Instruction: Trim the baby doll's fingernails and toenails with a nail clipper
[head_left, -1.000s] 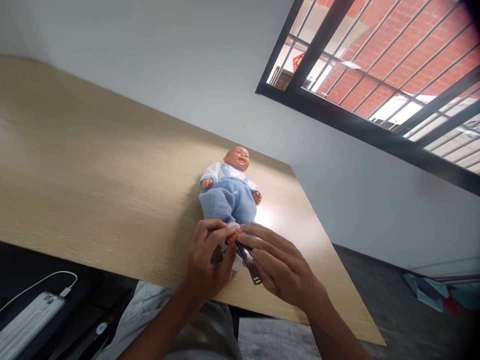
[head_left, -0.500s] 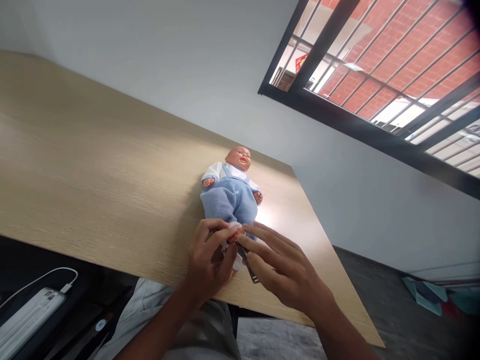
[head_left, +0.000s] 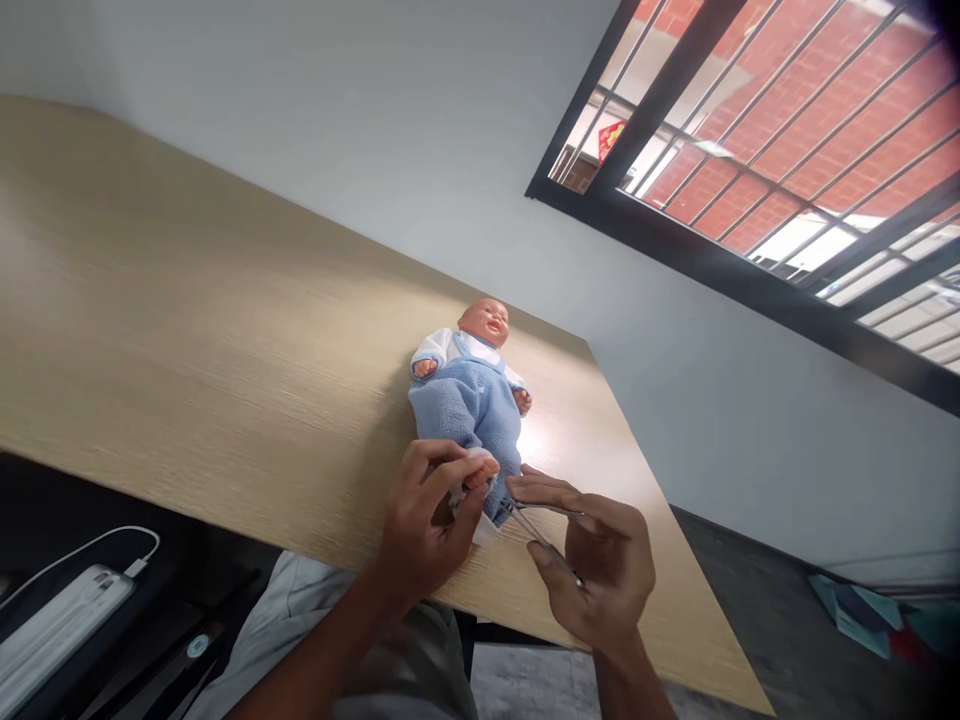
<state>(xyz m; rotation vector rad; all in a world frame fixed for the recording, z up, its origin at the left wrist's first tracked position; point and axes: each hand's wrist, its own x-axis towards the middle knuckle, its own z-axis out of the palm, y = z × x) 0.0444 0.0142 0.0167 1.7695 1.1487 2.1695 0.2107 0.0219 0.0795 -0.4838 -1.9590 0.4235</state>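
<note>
A baby doll (head_left: 469,385) in fuzzy blue overalls and a white top lies on its back, head toward the wall. My left hand (head_left: 429,512) pinches one of its feet (head_left: 481,473), the bare toes showing between thumb and fingers. My right hand (head_left: 600,555) is a little to the right of that foot, apart from it. Between its thumb and fingers is a metal nail clipper (head_left: 546,538), lever raised, jaws pointing toward the doll's foot. The doll's other leg is partly hidden behind my left hand.
The wooden table (head_left: 225,330) meets a grey wall (head_left: 360,120) at its far side. A barred window (head_left: 750,140) is at upper right. Below the table's left edge, a white power bank (head_left: 71,635) with a cable rests on something dark.
My right hand has drawn back to the right from the doll's foot and turned, and the nail clipper's spread lever now shows. My left hand still grips the foot.
</note>
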